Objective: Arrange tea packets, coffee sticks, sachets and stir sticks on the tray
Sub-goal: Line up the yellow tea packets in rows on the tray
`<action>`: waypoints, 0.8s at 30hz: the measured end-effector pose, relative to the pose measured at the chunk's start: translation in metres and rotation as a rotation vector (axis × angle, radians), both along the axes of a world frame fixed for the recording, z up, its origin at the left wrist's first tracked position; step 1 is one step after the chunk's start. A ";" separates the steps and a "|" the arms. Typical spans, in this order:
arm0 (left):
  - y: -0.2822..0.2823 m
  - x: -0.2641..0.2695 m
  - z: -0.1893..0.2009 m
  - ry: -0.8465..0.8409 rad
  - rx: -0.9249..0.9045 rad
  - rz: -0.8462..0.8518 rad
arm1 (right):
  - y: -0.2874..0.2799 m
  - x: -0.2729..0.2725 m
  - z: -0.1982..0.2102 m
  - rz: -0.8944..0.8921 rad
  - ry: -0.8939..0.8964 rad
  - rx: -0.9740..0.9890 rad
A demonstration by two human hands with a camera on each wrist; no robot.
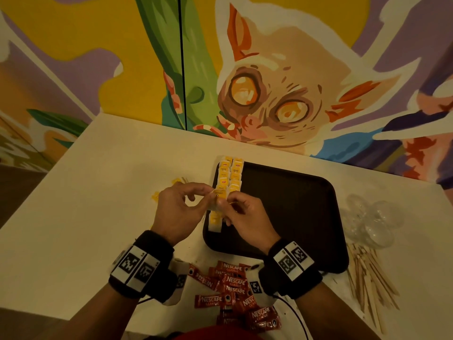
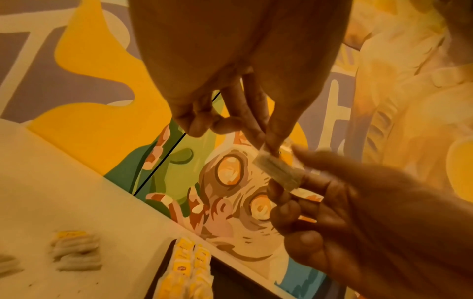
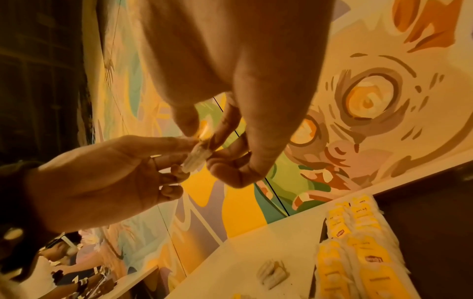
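Left hand (image 1: 177, 212) and right hand (image 1: 247, 220) both pinch one small pale tea bag (image 2: 277, 171) above dark rectangular plastic tray (image 1: 294, 217).

Café-like room: painted mural wall (image 1: 282, 82) (cartoon animal), white table (image 1: 110, 168)

Right of the right hand (image 1: 247, 218) the tray (image 1: 294, 204) lies bare; 2 tea packet rows (image 1: 229, 179) crowd ahead, seemingly overlapping.

Both wrists wear black wristbands (image 1: 147, 246) bearing white blocks with black square-code markers (image 1: 293, 260); thin black cable (image 1: 297, 317) trails, apparently from the right.
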State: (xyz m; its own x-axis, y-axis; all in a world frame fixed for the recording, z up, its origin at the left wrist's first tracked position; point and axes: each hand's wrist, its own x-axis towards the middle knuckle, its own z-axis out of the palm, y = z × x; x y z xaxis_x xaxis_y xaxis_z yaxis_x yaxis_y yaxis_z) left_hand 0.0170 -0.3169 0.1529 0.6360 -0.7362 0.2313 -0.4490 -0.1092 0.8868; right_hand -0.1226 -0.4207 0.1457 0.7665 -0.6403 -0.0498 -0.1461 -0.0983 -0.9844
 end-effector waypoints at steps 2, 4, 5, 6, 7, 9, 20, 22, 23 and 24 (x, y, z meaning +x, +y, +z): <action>0.000 0.001 -0.008 0.025 0.032 -0.021 | -0.004 0.001 -0.012 -0.038 0.029 -0.056; 0.000 0.003 -0.019 0.056 0.072 -0.021 | -0.010 0.000 -0.027 -0.054 0.108 -0.075; 0.002 0.004 -0.025 0.060 0.091 -0.014 | -0.013 -0.001 -0.036 -0.070 0.165 -0.071; 0.003 0.006 -0.029 0.062 0.109 -0.008 | -0.016 -0.002 -0.045 -0.091 0.224 -0.060; 0.005 0.007 -0.033 0.065 0.127 -0.006 | -0.020 -0.003 -0.054 -0.111 0.278 -0.049; 0.011 0.011 -0.042 0.060 0.174 -0.005 | -0.027 -0.008 -0.072 -0.135 0.386 -0.048; 0.049 0.028 -0.081 0.137 0.461 0.088 | -0.031 -0.003 -0.110 -0.204 0.676 0.076; 0.053 0.032 -0.083 0.166 0.489 0.140 | -0.030 0.000 -0.113 -0.245 0.678 0.078; 0.055 0.034 -0.085 0.176 0.495 0.170 | -0.030 0.001 -0.113 -0.264 0.677 0.080; 0.057 0.036 -0.086 0.186 0.500 0.201 | -0.029 0.001 -0.116 -0.281 0.675 0.081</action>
